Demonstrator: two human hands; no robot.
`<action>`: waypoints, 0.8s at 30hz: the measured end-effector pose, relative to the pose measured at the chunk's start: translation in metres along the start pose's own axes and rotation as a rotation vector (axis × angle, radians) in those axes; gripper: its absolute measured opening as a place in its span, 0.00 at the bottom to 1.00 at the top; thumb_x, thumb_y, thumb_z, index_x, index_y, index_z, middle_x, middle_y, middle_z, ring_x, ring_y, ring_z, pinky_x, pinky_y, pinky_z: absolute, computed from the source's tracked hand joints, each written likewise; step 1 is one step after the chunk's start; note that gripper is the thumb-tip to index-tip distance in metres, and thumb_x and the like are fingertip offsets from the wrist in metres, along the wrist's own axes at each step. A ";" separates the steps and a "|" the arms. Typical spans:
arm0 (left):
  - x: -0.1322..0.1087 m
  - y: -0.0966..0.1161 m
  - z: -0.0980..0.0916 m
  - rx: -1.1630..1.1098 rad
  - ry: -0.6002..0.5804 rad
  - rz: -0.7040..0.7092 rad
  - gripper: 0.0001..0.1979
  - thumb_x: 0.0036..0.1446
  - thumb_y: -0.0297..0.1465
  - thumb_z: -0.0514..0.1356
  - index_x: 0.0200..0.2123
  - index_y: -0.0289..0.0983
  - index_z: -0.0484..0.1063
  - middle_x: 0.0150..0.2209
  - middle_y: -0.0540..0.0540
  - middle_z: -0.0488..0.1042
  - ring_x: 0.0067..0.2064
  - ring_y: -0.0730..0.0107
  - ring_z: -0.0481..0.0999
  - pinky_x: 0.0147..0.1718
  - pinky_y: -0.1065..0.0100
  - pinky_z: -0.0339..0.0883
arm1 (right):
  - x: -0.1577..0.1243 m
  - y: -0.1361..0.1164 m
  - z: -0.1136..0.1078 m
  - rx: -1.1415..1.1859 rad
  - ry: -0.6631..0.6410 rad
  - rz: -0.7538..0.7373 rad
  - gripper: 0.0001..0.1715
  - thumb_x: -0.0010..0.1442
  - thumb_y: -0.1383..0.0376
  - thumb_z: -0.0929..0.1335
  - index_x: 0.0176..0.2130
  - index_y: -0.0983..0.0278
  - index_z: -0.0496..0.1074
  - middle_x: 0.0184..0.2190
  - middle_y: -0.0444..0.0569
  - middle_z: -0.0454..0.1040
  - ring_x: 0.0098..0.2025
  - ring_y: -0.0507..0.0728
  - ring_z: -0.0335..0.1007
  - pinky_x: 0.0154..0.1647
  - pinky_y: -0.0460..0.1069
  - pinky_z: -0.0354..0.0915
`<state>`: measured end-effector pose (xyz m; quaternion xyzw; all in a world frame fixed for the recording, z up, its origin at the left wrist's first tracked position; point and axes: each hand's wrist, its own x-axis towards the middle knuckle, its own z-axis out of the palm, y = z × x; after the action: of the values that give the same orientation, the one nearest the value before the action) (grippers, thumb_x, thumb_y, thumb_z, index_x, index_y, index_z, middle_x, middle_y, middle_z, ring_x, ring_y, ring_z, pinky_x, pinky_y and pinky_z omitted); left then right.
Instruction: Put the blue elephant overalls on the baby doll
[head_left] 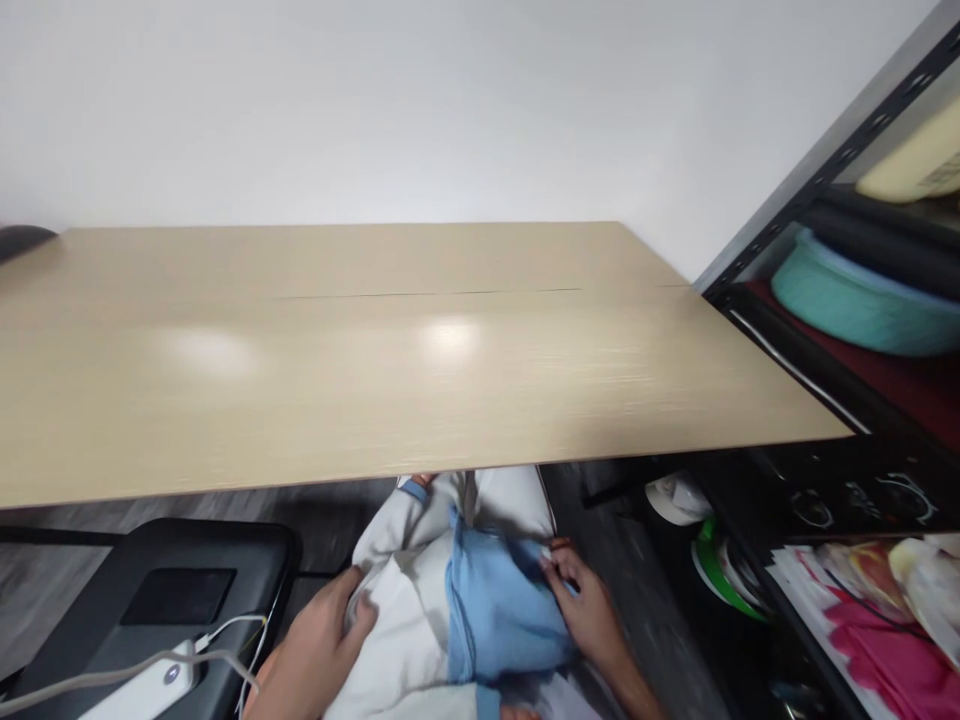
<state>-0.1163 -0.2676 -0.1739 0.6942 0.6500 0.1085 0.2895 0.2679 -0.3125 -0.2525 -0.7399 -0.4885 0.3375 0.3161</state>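
Note:
On the lap lies a small white garment with blue cuffs and a large blue cloth part. Bits of skin colour show at two cuffs, so it seems to be on a small figure; whether that is a doll I cannot tell. My right hand pinches the right upper edge of the blue part between thumb and fingers. Against the white cloth's left side rests my left hand, thumb and forefinger apart, its other fingers mostly hidden.
A pale wooden table spans the view ahead, its front edge just beyond the lap. At left a white power strip with cables lies on a black seat. To the right stands a black shelf rack with a teal basin and a pink cloth.

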 end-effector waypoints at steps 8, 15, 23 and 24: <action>0.003 -0.013 0.007 0.012 -0.009 0.004 0.20 0.63 0.39 0.56 0.50 0.38 0.83 0.49 0.35 0.89 0.51 0.46 0.90 0.52 0.57 0.82 | 0.020 0.000 -0.080 -0.137 0.178 -0.002 0.32 0.68 0.35 0.65 0.37 0.59 0.74 0.27 0.47 0.72 0.34 0.63 0.71 0.39 0.54 0.66; 0.000 -0.015 0.014 0.041 -0.042 0.003 0.21 0.65 0.36 0.54 0.52 0.37 0.82 0.49 0.34 0.88 0.52 0.47 0.90 0.52 0.59 0.81 | 0.031 0.012 -0.089 -0.049 0.205 -0.013 0.25 0.67 0.40 0.69 0.38 0.59 0.74 0.28 0.44 0.71 0.34 0.61 0.71 0.38 0.53 0.65; 0.013 -0.003 0.002 0.107 -0.210 -0.054 0.21 0.70 0.33 0.49 0.55 0.33 0.78 0.51 0.31 0.86 0.56 0.44 0.87 0.53 0.58 0.76 | 0.040 0.024 -0.105 0.255 0.131 -0.084 0.27 0.64 0.39 0.74 0.37 0.59 0.71 0.27 0.41 0.69 0.31 0.57 0.64 0.33 0.50 0.61; 0.014 -0.002 0.001 0.111 -0.216 -0.051 0.20 0.70 0.33 0.49 0.54 0.34 0.78 0.50 0.31 0.87 0.55 0.45 0.88 0.52 0.58 0.76 | 0.040 0.026 -0.106 0.289 0.120 -0.088 0.28 0.64 0.38 0.75 0.37 0.59 0.71 0.27 0.41 0.68 0.31 0.56 0.64 0.33 0.49 0.60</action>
<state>-0.1158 -0.2539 -0.1787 0.7000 0.6376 -0.0107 0.3215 0.3786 -0.2977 -0.2198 -0.6834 -0.4473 0.3453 0.4622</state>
